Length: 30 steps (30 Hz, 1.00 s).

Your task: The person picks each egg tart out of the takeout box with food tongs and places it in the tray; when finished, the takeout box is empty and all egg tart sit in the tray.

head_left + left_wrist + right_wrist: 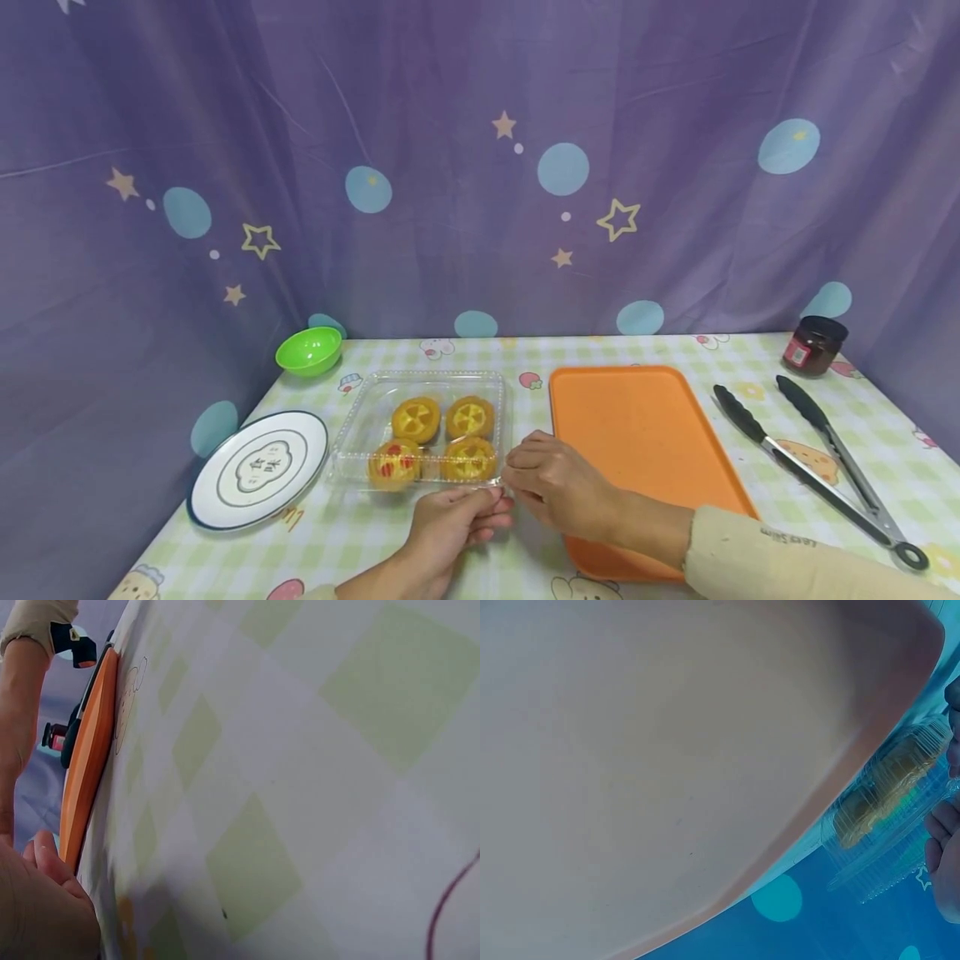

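Note:
A clear plastic clamshell box lies on the table, holding several round yellow egg tarts, one of them with red pieces on top. My left hand is at the box's front right corner, thumb above and fingers below, pinching its rim. At that same corner, the curled fingers of my right hand grip the rim from the right side. The fingertips partly hide the corner. In the right wrist view, the box shows edge-on; how far its lid is lifted I cannot tell.
An orange tray lies under my right forearm. Black-tipped metal tongs and a dark lidded jar are farther right. To the left are a white blue-rimmed plate and a green bowl. A purple curtain hangs behind.

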{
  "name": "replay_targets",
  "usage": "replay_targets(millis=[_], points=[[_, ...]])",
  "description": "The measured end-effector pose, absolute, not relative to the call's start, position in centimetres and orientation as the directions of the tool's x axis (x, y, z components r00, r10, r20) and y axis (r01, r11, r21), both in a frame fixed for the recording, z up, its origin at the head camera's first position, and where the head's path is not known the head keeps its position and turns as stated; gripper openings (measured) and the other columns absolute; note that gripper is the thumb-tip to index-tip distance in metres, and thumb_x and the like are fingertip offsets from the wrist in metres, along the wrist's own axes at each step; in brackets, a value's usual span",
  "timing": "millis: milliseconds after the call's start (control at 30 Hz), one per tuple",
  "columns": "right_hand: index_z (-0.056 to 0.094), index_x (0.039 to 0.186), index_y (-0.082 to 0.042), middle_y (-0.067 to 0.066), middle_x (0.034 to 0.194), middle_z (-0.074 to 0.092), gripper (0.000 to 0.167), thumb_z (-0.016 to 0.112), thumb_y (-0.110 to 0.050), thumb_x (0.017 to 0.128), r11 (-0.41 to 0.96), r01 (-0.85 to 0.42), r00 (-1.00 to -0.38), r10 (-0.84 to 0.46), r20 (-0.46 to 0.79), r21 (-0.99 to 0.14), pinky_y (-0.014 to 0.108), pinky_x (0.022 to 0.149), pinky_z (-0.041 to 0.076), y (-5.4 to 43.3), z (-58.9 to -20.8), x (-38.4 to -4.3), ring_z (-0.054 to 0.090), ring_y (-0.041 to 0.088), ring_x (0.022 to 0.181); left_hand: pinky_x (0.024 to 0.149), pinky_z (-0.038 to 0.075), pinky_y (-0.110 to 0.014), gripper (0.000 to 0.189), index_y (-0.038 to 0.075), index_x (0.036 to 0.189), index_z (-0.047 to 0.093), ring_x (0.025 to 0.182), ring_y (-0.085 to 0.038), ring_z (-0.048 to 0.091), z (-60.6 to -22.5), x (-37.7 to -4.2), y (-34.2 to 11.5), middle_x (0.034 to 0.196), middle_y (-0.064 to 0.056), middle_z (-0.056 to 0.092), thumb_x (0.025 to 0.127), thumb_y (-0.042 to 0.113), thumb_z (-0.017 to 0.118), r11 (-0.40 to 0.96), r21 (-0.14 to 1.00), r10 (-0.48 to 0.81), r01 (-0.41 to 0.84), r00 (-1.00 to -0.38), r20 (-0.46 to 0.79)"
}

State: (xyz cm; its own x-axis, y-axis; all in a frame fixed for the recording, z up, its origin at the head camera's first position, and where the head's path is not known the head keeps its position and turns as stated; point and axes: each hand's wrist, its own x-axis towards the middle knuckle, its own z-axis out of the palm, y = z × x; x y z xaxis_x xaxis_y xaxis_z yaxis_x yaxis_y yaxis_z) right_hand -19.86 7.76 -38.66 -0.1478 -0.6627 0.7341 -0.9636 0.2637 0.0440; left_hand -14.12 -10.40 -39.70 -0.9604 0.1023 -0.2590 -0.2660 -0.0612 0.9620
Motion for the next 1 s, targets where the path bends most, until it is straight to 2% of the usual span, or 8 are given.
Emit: replay_targets(millis=[333, 600, 800, 1000], points=[[0.063, 0.073, -0.010, -0.005, 0.077, 0.062, 0.020, 0.070, 0.009, 0.070, 0.266, -0.963, -0.148, -0.666, 0.731, 0.047, 0.020, 0.077, 0.051, 7.80, -38.80, -19.85, 0.057, 0.009, 0.074, 0.063, 0.058, -0.020, 0.030, -0.007, 0.106, 0.069, 0.076, -0.014, 0.071, -39.97, -14.35, -10.50, 0.091, -0.013, 0.073, 0.088, 0.017, 0.068, -0.043, 0.967, 0.099, -0.249, -0.965, -0.244], [0.064, 0.074, -0.009, -0.004, 0.076, 0.058, 0.019, 0.070, 0.009, 0.070, 0.278, -0.959, -0.158, -0.659, 0.735, 0.043, 0.021, 0.077, 0.050, 7.72, -38.67, -19.73, 0.054, 0.010, 0.073, 0.064, 0.059, -0.020, 0.029, -0.005, 0.104, 0.070, 0.076, -0.015, 0.071, -39.60, -14.52, -10.42, 0.091, -0.012, 0.074, 0.086, 0.018, 0.069, -0.034, 0.970, 0.087, -0.240, -0.968, -0.237], [0.066, 0.076, -0.008, -0.004, 0.078, 0.062, 0.019, 0.072, 0.009, 0.070, 0.293, -0.955, -0.166, -0.660, 0.733, 0.048, 0.021, 0.078, 0.050, 7.65, -38.72, -19.74, 0.057, 0.010, 0.075, 0.065, 0.059, -0.021, 0.029, -0.005, 0.103, 0.070, 0.075, -0.014, 0.071, -39.61, -14.55, -10.41, 0.090, -0.013, 0.073, 0.086, 0.017, 0.070, -0.042, 0.972, 0.086, -0.231, -0.970, -0.227], [0.061, 0.070, -0.010, -0.005, 0.073, 0.054, 0.022, 0.070, 0.009, 0.068, 0.297, -0.954, -0.171, -0.646, 0.744, 0.039, 0.022, 0.073, 0.048, 7.57, -38.70, -19.81, 0.051, 0.010, 0.070, 0.066, 0.059, -0.021, 0.028, -0.005, 0.102, 0.071, 0.075, -0.014, 0.070, -39.67, -14.69, -10.42, 0.090, -0.013, 0.074, 0.085, 0.018, 0.071, -0.043, 0.973, 0.085, -0.225, -0.972, -0.221]])
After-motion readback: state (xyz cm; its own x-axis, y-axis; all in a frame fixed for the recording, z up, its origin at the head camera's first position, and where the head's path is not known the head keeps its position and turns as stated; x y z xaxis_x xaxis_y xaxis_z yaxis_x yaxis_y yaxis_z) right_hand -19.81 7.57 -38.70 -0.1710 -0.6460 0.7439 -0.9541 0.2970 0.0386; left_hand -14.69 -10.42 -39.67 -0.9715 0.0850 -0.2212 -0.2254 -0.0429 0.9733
